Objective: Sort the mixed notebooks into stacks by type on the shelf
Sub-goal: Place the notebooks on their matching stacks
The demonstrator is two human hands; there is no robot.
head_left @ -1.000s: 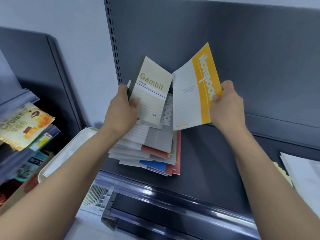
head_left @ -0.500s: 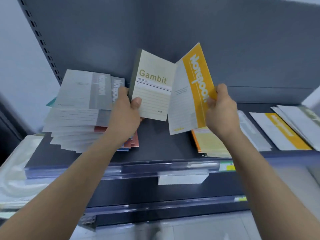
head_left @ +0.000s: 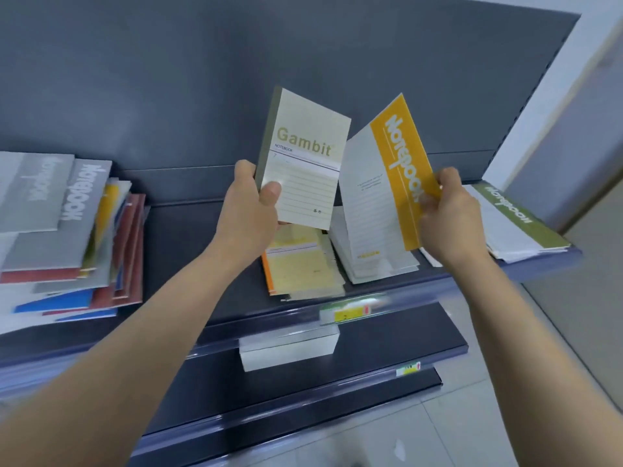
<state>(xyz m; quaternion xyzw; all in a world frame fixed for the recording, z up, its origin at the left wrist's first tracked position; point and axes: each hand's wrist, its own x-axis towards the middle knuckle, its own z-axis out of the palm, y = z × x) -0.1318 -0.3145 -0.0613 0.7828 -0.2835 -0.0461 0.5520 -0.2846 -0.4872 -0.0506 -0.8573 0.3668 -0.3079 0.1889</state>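
Observation:
My left hand (head_left: 251, 210) grips a pale green Gambit notebook (head_left: 305, 156) upright by its lower left corner. It hangs just above a small stack of yellowish Gambit notebooks (head_left: 303, 267) on the shelf (head_left: 202, 237). My right hand (head_left: 445, 217) pinches a white and yellow notebook (head_left: 381, 183) by its right edge. That one stands tilted over a stack of white notebooks (head_left: 381, 267). A tall mixed pile of grey, red and blue notebooks (head_left: 67, 237) lies at the shelf's left end.
A stack topped by a green-striped notebook (head_left: 519, 220) lies at the shelf's right end. A white block (head_left: 290, 348) sits on the lower shelf (head_left: 421, 338) under a yellow price tag (head_left: 347, 313). Tiled floor (head_left: 455, 433) lies below and a pale wall (head_left: 573, 129) stands to the right.
The view has swung right, so the mixed pile now sits far left. Both hands have carried their notebooks right, over the sorted stacks, and the two notebooks have drawn slightly apart.

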